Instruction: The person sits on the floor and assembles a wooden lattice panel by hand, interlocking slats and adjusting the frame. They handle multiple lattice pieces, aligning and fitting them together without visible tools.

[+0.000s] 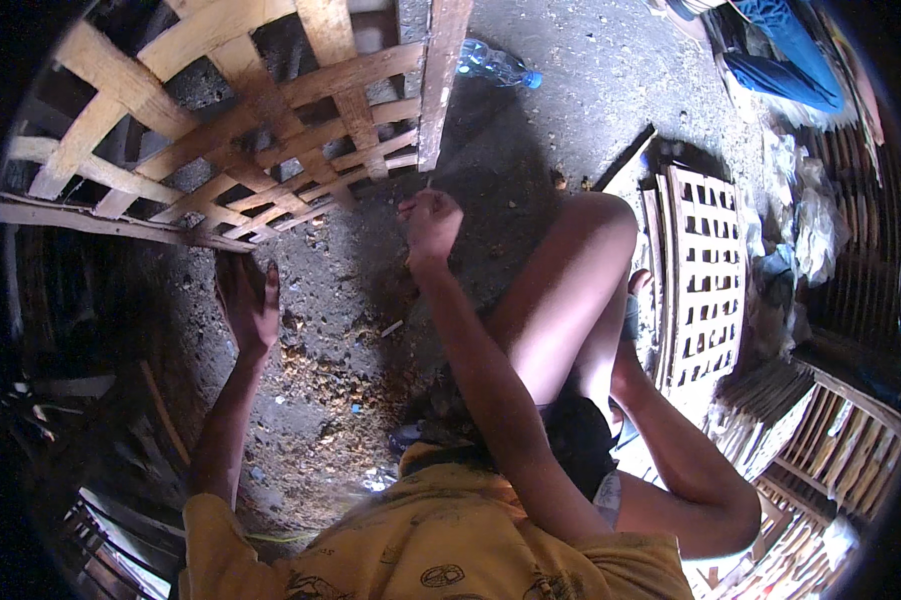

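A wooden lattice panel (270, 130) of crossed slats in a frame stands at the upper left. At its lower edge my left hand (248, 305) has its fingers stretched out and the thumb apart; the fingertips are partly lost in shadow against the frame strip. Just below the panel's right corner, my right hand (434, 228) is closed in a pinch. A thin sliver shows above its fingers, too small to name.
A clear plastic bottle (495, 65) lies beyond the panel. Stacked lattice panels (705, 280) stand right of my bent knee, with plastic bags (815, 225) and slatted crates (840, 440) farther right. Another person's blue-trousered leg (785, 75) shows at top right. Debris (335, 390) litters the ground.
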### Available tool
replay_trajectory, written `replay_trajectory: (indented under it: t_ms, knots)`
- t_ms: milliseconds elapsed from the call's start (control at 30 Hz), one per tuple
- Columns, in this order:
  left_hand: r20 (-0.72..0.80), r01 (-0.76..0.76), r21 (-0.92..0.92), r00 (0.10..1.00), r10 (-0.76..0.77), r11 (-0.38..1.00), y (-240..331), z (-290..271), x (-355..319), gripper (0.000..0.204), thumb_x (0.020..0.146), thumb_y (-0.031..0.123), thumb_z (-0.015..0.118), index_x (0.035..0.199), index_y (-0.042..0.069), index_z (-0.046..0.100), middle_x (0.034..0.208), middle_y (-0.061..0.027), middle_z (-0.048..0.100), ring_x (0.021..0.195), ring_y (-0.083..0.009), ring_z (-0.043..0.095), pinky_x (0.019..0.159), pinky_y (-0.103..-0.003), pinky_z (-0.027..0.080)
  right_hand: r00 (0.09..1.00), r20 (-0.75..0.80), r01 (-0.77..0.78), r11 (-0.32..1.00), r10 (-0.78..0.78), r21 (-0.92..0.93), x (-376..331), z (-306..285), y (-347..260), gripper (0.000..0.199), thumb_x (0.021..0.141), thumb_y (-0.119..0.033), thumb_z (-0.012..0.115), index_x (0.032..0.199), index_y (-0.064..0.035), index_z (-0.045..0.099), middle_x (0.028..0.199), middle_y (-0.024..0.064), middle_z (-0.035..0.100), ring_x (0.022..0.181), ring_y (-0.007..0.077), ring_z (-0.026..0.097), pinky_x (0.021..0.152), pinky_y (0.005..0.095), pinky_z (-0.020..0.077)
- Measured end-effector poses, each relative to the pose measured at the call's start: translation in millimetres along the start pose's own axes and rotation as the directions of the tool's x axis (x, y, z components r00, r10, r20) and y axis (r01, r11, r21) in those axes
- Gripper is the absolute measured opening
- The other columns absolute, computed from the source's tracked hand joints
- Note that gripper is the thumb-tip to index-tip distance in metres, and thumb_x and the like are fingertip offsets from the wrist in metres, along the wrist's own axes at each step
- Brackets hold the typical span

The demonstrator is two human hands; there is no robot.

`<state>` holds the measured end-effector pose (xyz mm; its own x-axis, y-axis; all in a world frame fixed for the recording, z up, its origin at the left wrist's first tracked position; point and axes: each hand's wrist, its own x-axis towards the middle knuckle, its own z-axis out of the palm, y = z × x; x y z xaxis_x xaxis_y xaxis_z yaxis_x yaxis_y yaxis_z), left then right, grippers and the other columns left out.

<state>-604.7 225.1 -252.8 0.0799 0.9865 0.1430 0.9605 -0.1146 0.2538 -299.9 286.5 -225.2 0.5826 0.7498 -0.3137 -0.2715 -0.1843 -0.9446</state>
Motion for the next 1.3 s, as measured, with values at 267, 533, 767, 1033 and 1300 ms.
replay_trajectory:
  t_ms: [267,533,767,1033,1300]
  knots:
    - [0.029,-0.201,0.363,0.978,0.205,0.910,-37.6,25.2,-3.2,0.069,0.107,0.047,0.045,0.154,-0.003,0.037,0.160,-0.0291,0.033,0.149,-0.0454,0.030,0.124,-0.052,0.022,0.962,0.238,0.223,0.893,-0.136,-0.390,1.6,11.3,-26.8,0.021,0.098,-0.012,0.057,0.081,-0.0015,0.063,0.066,0.0057,0.066,0.062,0.0133,0.065,0.055,0.0300,0.0534]
    - [-0.028,-0.158,0.138,0.986,0.163,0.978,-22.0,9.0,-2.5,0.070,0.107,0.050,0.044,0.156,0.001,0.037,0.163,-0.0258,0.030,0.149,-0.0424,0.031,0.123,-0.052,0.025,0.988,0.025,0.151,0.970,-0.149,-0.191,-9.4,-7.5,-23.4,0.025,0.095,-0.016,0.061,0.101,0.0070,0.069,0.081,0.0165,0.074,0.075,0.0200,0.070,0.073,0.0376,0.0550]
    - [-0.037,-0.208,0.184,0.975,0.218,0.961,-9.3,8.5,-1.2,0.070,0.107,0.051,0.046,0.156,0.001,0.037,0.163,-0.0251,0.030,0.149,-0.0420,0.032,0.122,-0.052,0.026,0.915,0.041,0.400,0.891,-0.401,-0.213,-16.0,-127.2,-181.7,0.018,0.096,-0.012,0.061,0.093,0.0038,0.069,0.070,0.0202,0.064,0.061,0.0223,0.062,0.063,0.0399,0.0497]
    - [-0.061,-0.121,0.189,0.989,0.135,0.974,28.9,43.1,-6.4,0.071,0.106,0.051,0.047,0.156,0.001,0.037,0.163,-0.0243,0.030,0.149,-0.0416,0.033,0.122,-0.053,0.026,0.725,0.064,0.519,0.483,-0.686,-0.705,-50.3,-440.3,-258.5,0.013,0.088,-0.004,0.066,0.101,-0.0010,0.066,0.080,0.0186,0.070,0.067,0.0345,0.068,0.067,0.0422,0.0564]
    - [0.057,-0.258,-0.817,0.854,0.518,0.516,453.2,-31.6,43.8,0.051,0.112,0.035,0.039,0.138,-0.005,0.056,0.140,-0.0193,0.058,0.131,-0.0302,0.054,0.115,-0.041,0.038,0.519,-0.554,-0.014,0.641,-0.651,-0.767,-121.1,-681.6,-213.8,0.016,0.086,-0.014,0.067,0.100,-0.0086,0.073,0.088,0.0137,0.075,0.086,0.0357,0.073,0.081,0.0457,0.0588]
